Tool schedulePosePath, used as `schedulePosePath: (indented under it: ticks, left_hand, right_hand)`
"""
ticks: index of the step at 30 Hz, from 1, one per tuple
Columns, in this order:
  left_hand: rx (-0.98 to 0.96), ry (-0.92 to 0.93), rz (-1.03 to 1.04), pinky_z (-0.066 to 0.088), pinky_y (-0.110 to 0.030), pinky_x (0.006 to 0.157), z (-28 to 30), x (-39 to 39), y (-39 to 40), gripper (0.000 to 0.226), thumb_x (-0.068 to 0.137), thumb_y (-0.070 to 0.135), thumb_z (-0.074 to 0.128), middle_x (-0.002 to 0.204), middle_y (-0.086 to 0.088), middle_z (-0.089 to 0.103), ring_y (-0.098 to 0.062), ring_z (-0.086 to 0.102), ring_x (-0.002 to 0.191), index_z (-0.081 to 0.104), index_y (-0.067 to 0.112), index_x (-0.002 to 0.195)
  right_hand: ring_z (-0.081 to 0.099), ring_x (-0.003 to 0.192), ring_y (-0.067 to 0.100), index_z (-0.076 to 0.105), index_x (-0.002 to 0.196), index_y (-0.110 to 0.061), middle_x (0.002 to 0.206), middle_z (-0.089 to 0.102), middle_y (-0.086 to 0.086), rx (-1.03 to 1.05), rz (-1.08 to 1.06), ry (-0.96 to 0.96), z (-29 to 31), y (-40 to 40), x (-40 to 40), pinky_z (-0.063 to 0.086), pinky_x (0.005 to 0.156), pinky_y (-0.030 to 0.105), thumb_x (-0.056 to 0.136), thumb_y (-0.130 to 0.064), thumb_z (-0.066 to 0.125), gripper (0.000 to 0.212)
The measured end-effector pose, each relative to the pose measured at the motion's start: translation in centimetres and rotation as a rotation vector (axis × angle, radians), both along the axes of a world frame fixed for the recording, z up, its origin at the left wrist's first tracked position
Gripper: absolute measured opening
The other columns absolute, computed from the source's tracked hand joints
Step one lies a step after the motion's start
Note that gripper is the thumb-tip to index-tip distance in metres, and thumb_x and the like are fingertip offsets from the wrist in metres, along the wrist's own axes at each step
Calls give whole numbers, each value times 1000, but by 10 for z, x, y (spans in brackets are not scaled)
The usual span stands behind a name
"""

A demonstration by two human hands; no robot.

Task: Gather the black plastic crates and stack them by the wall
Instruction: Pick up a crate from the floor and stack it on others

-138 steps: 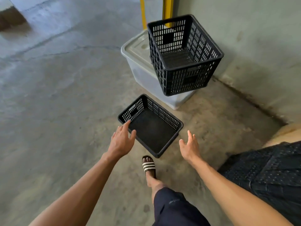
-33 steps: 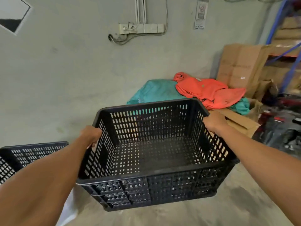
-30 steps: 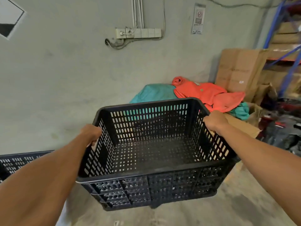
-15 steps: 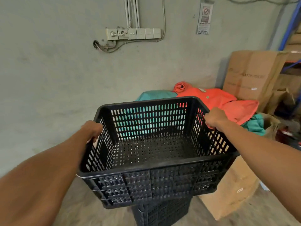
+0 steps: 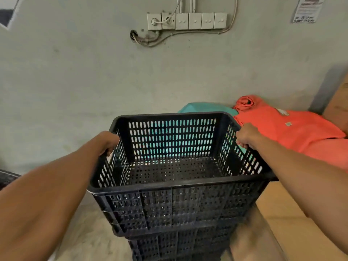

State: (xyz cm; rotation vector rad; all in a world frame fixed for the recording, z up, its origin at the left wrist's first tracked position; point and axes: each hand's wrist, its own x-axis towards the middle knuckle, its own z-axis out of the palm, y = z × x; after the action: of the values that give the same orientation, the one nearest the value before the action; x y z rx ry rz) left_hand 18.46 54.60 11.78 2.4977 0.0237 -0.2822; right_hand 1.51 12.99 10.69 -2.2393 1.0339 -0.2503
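I hold an empty black plastic crate (image 5: 177, 204) level in front of me, close to the grey wall (image 5: 94, 81). My left hand (image 5: 108, 141) grips its left rim and my right hand (image 5: 246, 136) grips its right rim. Directly beneath it stands a stack of black crates (image 5: 180, 243), its top just under the held crate's base; whether they touch I cannot tell.
A cardboard box (image 5: 286, 223) stands right of the stack. Orange cloth (image 5: 286, 129) and a teal bundle (image 5: 205, 108) lie behind by the wall. Sockets and cables (image 5: 186, 21) hang on the wall. Another black crate's edge (image 5: 7, 178) shows at far left.
I have stepped closer to the wall and brought the crate over the stack of crates, which now shows more fully beneath it. Both hands keep their grip.
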Motion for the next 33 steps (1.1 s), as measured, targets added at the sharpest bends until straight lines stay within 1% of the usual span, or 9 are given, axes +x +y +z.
schedulePosePath:
  ticks: [5,8,11,17,21,25,28,30,33]
  left_hand:
    - [-70,44,39,42,-30,50,-14,-2,-18,20,89,-5,37,63,-20,46,-27,44,52,50,-7,74]
    - [-173,90,66,36,-23,40,-39,-11,-26,21,94,-2,36,60,-15,44,-21,38,47,46,-2,75]
    - [-125,-18,160,41,-32,55,-55,-14,-28,24,87,-6,43,61,-23,53,-27,47,49,55,-9,67]
    - [-68,-90,193,42,-33,55,-54,-9,-29,19,85,-4,51,62,-23,53,-27,49,51,55,-7,67]
    - [-164,-13,163,42,-22,37,-53,-4,-34,20,90,-4,44,84,-25,63,-27,58,52,57,-9,76]
    - [-196,60,114,49,-39,68,-58,-6,-29,30,89,4,41,104,-36,66,-40,73,83,57,-15,106]
    - [-226,40,78,54,-38,61,-55,-14,-27,29,92,5,40,98,-28,65,-41,72,76,54,-13,111]
    - [-243,21,54,53,-32,51,-53,-19,-24,26,93,0,37,90,-25,65,-35,71,66,53,-12,111]
    - [-266,-10,47,53,-28,44,-51,-32,-19,23,94,-8,37,83,-19,62,-23,66,56,46,0,113]
  right_hand:
    - [52,60,33,52,57,10,77,62,40,59,93,29,-27,-30,24,37,55,37,86,11,49,29]
    - [52,61,35,53,76,14,72,57,35,76,113,57,-45,-36,26,37,53,36,84,14,48,10]
    - [53,61,32,51,103,11,76,58,31,58,138,23,-53,-43,33,40,56,38,85,11,47,18]
    - [51,54,30,52,94,4,71,58,25,27,128,-75,-53,-46,34,41,53,37,87,4,42,12]
    - [52,62,31,51,106,6,84,59,28,117,135,-95,-54,-50,34,39,50,35,90,5,38,20]
    - [49,62,29,50,115,6,86,54,24,149,194,-85,-54,-50,33,40,49,34,91,8,38,28]
    - [49,61,29,44,125,0,90,51,20,160,242,-23,-51,-53,32,44,50,34,92,10,37,35]
    - [55,67,34,40,134,0,95,55,22,95,291,59,-48,-50,30,49,61,39,91,8,41,44]
    - [55,78,34,9,153,-9,112,58,30,-105,334,191,-49,-40,23,42,63,36,92,-4,46,72]
